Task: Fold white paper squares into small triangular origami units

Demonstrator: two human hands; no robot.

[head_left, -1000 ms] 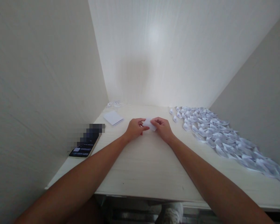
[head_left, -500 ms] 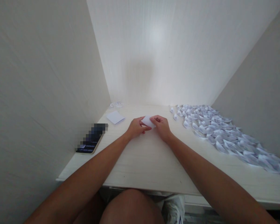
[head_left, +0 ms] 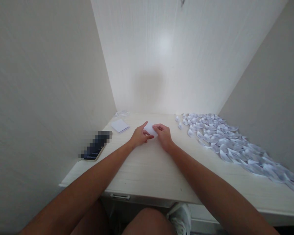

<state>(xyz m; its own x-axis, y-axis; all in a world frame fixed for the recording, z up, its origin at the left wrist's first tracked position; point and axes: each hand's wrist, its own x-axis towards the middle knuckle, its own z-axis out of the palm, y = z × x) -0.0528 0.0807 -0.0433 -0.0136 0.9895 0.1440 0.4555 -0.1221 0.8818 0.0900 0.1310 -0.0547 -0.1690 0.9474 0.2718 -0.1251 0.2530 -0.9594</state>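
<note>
A small folded piece of white paper (head_left: 150, 128) is held between my hands, just above the desk. My right hand (head_left: 163, 133) pinches its right side between thumb and curled fingers. Around its left side is my left hand (head_left: 139, 135), index finger raised away and thumb reaching along the near edge; some fingers are bent against the paper, their exact grip partly hidden. Left of my hands lies a small stack of white paper squares (head_left: 120, 125). To the right, a broad pile of folded white paper pieces (head_left: 222, 138), shaped like little boats, spreads over the desk.
A phone (head_left: 96, 145), partly blurred out, lies by the left wall. White strips or cords (head_left: 122, 113) rest in the far left corner. Panels enclose the white desk (head_left: 147, 173) on three sides. Below its front edge are a drawer handle (head_left: 120, 196) and a pale bag (head_left: 180, 217).
The view has tilted and shifted slightly. My left index finger has lifted off the paper and spread from the thumb. My right hand still pinches the paper.
</note>
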